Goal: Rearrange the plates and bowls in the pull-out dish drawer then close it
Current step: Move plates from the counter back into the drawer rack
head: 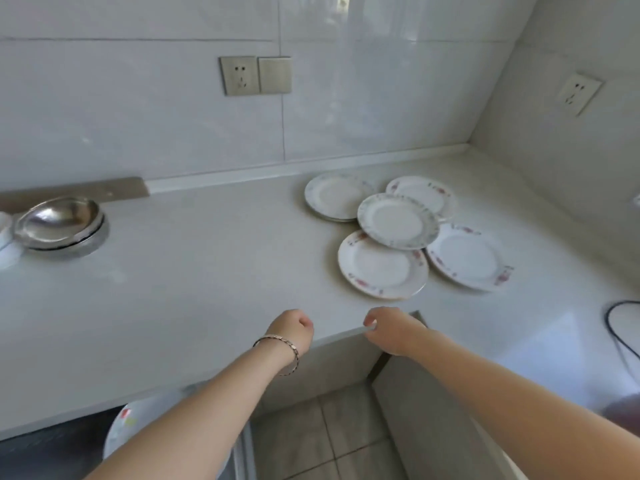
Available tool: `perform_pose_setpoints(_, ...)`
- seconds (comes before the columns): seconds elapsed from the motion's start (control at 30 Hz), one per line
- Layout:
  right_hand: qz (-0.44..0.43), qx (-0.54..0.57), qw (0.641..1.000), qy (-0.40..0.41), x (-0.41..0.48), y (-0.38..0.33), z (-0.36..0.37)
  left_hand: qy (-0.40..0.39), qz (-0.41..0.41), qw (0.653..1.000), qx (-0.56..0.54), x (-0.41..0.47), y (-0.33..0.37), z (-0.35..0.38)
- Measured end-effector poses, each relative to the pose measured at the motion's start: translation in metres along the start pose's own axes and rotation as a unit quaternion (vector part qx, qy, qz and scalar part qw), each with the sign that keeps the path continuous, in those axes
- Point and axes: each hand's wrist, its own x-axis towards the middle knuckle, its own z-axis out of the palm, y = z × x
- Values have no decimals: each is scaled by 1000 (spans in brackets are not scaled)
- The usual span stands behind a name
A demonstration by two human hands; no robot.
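Left hand [291, 329] and right hand [391, 330], curled and empty, hover at the counter's [207, 271] front edge; plates [398, 221] overlap near its back right corner.

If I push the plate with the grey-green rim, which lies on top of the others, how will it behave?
The grey-green rimmed plate looks like glazed ceramic, so it is probably stiff, smooth and breakable. It rests on the rims of neighbouring plates, so a push would likely make it slide or rock. Lifting it straight up seems safer.
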Motion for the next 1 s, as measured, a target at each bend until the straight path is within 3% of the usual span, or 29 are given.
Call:
perform_pose_setpoints(0.33,41,56,996,62,61,94,-80,13,-49,997,-58,67,88,33)
perform_pose_setpoints(0.77,146,114,975,122,186,141,-161,-60,-64,993,-75,197,178,34)
perform_pose_setpoints(0.87,177,134,966,129,214,155,-171,-61,-118,976,-173,225,193,44)
perform_pose_setpoints(1.0,215,186,951,123,254,168,-180,-87,-221,923,-303,254,206,61)
